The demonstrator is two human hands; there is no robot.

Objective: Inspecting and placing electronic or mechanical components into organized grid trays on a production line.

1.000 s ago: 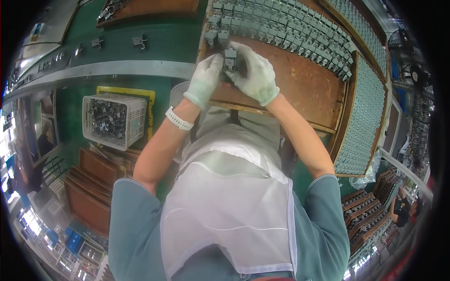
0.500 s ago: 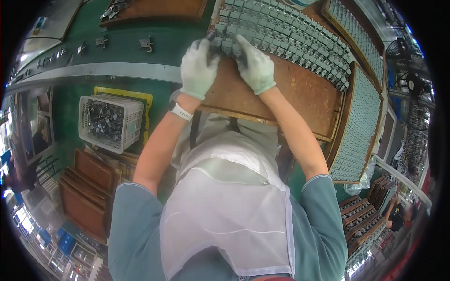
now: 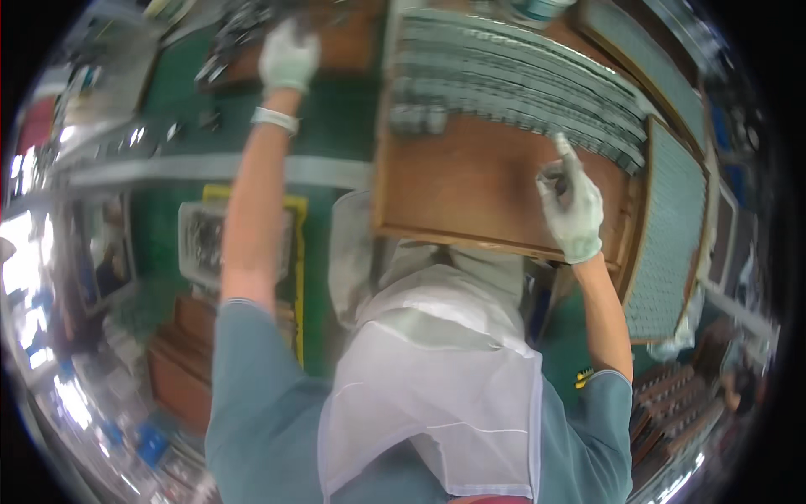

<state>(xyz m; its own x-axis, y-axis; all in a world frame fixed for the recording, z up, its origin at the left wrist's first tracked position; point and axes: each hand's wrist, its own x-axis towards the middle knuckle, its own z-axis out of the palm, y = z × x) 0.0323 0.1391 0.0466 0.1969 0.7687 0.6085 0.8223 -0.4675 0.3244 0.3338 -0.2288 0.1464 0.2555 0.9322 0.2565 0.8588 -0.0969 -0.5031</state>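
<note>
My left hand (image 3: 290, 57), in a white glove, reaches over a brown tray (image 3: 344, 42) at the upper left. Dark metal parts (image 3: 239, 38) lie in a heap beside it; motion smears its fingers, and I cannot make out whether it holds anything. Over the bare right part of a wooden tray (image 3: 470, 181) hovers my gloved right hand (image 3: 573, 206). Its index finger points away from me and the others curl loosely, with no part visible in it. Rows of small grey metal parts (image 3: 512, 76) fill the far side of this tray, and a short nearer row (image 3: 420, 118) begins at its left.
Another filled tray (image 3: 663, 235) leans along the right side. Left of me, a white plastic basket (image 3: 186, 244) of metal parts stands partly behind my forearm. Brown trays (image 3: 180, 370) are stacked below it. A metal rail (image 3: 327, 170) crosses the green work surface.
Both hands have left the short row of parts. My left hand has swung far left to the heaped tray; my right has drawn back rightward. The view has shifted slightly.
</note>
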